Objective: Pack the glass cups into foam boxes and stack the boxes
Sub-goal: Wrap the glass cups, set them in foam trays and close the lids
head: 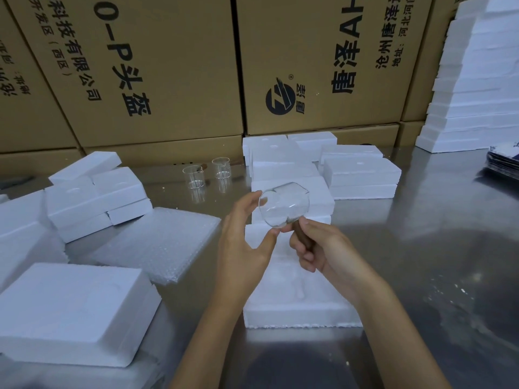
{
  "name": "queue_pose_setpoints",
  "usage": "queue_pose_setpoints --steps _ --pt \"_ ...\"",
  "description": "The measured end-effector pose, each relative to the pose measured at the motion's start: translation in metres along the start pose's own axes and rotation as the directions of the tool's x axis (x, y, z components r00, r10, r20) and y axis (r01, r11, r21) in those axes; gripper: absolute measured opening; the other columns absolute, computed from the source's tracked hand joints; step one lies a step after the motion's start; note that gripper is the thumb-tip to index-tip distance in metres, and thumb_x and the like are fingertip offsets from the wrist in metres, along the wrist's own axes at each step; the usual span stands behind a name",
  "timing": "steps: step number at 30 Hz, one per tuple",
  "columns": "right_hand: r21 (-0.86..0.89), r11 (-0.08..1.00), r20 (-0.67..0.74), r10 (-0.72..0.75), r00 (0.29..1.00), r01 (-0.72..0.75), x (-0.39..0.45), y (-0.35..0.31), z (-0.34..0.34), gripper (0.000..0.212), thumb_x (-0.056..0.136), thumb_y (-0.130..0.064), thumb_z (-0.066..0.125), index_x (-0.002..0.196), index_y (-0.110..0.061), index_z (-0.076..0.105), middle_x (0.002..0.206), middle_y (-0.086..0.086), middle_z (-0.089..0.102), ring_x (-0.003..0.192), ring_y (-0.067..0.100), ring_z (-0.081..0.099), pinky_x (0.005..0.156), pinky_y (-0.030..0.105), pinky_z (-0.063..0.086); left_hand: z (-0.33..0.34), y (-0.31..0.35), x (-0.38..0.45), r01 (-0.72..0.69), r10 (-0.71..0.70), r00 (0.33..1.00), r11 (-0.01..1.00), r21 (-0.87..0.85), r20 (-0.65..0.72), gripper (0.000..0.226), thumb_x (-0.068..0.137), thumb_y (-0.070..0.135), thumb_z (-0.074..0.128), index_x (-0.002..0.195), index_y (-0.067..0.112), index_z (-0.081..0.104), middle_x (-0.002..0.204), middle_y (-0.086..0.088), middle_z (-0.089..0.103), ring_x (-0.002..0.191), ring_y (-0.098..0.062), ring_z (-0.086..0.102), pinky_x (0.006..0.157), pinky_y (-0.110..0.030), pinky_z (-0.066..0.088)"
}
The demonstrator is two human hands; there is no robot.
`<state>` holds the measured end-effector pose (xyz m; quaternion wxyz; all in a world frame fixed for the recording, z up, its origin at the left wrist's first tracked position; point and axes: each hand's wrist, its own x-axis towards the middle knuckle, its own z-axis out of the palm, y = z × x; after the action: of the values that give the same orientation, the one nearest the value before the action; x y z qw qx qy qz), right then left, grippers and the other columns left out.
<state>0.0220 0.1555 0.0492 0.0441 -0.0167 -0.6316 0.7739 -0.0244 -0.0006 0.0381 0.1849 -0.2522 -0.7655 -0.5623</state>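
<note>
Nearest you, at the left of the table's (pixel 421 209) near edge, lies a closed foam box (pixel 70 313). Straight ahead of you, an open foam tray (pixel 295 310) lies flat with its moulded hollows facing up, and both your forearms reach over it. Your right hand (pixel 320 248) has its fingers curled round the dark wooden handle (pixel 297 228) of a glass cup (pixel 283 204), gripping it. The cup is held in the air above the tray's far end, tipped on its side with its base turned toward you. Your left hand (pixel 244 237) pinches the cup's round body between thumb and fingertips.

Left of the tray a sheet of bubble wrap (pixel 157 242) lies on the table, and beyond it a loose pile of foam boxes (pixel 95 192). Past your hands a second group of foam boxes (pixel 362 175) is stacked, with two more glass cups (pixel 207 172) standing upright toward the far edge. Cardboard cartons (pixel 168 66) line that far edge, and a tall foam stack (pixel 477 80) rises at the far right corner.
</note>
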Motion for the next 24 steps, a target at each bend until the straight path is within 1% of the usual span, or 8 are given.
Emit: queue_pose_setpoints --steps 3,5,7,9,10,14,19,24 --pt "-0.038 0.999 -0.05 -0.018 0.999 0.016 0.0 0.001 0.004 0.032 0.108 -0.023 0.039 0.098 -0.008 0.066 0.066 0.0 0.045 0.054 0.013 0.033 0.048 0.024 0.032 -0.007 -0.01 0.007 0.03 -0.031 0.999 0.998 0.053 0.01 0.051 0.095 0.01 0.063 0.13 0.047 0.052 0.132 0.038 0.051 0.13 0.012 0.043 0.104 -0.016 0.037" --pt "-0.234 0.969 -0.2 -0.132 0.971 0.083 0.002 0.003 0.006 0.026 0.107 -0.02 0.04 0.095 -0.012 0.062 0.069 -0.002 0.046 0.056 0.012 0.037 0.053 0.023 0.034 -0.017 -0.023 0.013 0.114 -0.101 0.99 0.983 0.144 -0.096 0.046 0.096 0.006 0.058 0.122 0.044 0.058 0.121 0.043 0.049 0.12 0.013 0.044 0.104 -0.019 0.036" --pt "-0.421 0.893 -0.29 -0.301 0.908 0.162 0.005 0.005 0.007 0.018 0.105 -0.019 0.044 0.098 -0.013 0.059 0.073 -0.005 0.048 0.06 0.007 0.042 0.057 0.016 0.036 -0.029 -0.042 0.015 0.251 -0.188 0.956 0.922 0.294 -0.227 0.043 0.094 0.0 0.057 0.129 0.025 0.061 0.127 0.021 0.055 0.127 -0.012 0.048 0.108 -0.031 0.038" --pt "-0.444 0.872 -0.338 -0.377 0.862 0.207 0.006 0.007 0.008 0.012 0.103 -0.018 0.047 0.1 -0.012 0.057 0.076 -0.004 0.05 0.066 0.008 0.044 0.061 0.016 0.038 -0.039 -0.058 0.014 0.411 -0.307 0.908 0.786 0.462 -0.284 0.046 0.092 -0.002 0.055 0.138 0.006 0.054 0.141 -0.01 0.053 0.135 -0.031 0.041 0.113 -0.041 0.034" --pt "-0.43 0.879 -0.361 -0.378 0.853 0.207 0.007 0.008 0.007 0.012 0.103 -0.018 0.047 0.1 -0.012 0.057 0.077 -0.003 0.05 0.067 0.011 0.044 0.062 0.02 0.038 -0.042 -0.064 0.012 0.464 -0.359 0.886 0.719 0.518 -0.295 0.046 0.093 -0.001 0.054 0.139 0.001 0.051 0.142 -0.019 0.05 0.135 -0.035 0.039 0.114 -0.043 0.032" --pt "-0.345 0.92 -0.413 -0.326 0.85 0.186 0.009 0.01 0.005 0.013 0.103 -0.017 0.047 0.101 -0.011 0.059 0.078 0.002 0.051 0.067 0.016 0.044 0.063 0.029 0.035 -0.049 -0.074 0.008 0.54 -0.417 0.839 0.564 0.625 -0.348 0.028 0.099 0.013 0.053 0.124 0.0 0.057 0.13 -0.02 0.053 0.124 -0.034 0.043 0.101 -0.047 0.04" --pt "-0.322 0.93 -0.431 -0.309 0.847 0.176 0.009 0.012 0.003 0.013 0.102 -0.017 0.048 0.098 -0.014 0.059 0.077 0.0 0.053 0.066 0.013 0.047 0.063 0.028 0.037 -0.055 -0.079 0.013 0.56 -0.381 0.829 0.576 0.595 -0.41 0.017 0.097 0.009 0.056 0.104 0.003 0.07 0.114 -0.018 0.056 0.114 -0.035 0.045 0.089 -0.047 0.045" --pt "-0.289 0.941 -0.453 -0.295 0.841 0.175 0.011 0.012 0.003 0.013 0.103 -0.017 0.048 0.097 -0.016 0.06 0.077 -0.002 0.055 0.067 0.014 0.048 0.064 0.03 0.038 -0.056 -0.073 0.016 0.524 -0.323 0.829 0.732 0.434 -0.456 0.015 0.094 0.007 0.062 0.083 0.012 0.071 0.107 -0.014 0.06 0.109 -0.033 0.052 0.078 -0.039 0.044"
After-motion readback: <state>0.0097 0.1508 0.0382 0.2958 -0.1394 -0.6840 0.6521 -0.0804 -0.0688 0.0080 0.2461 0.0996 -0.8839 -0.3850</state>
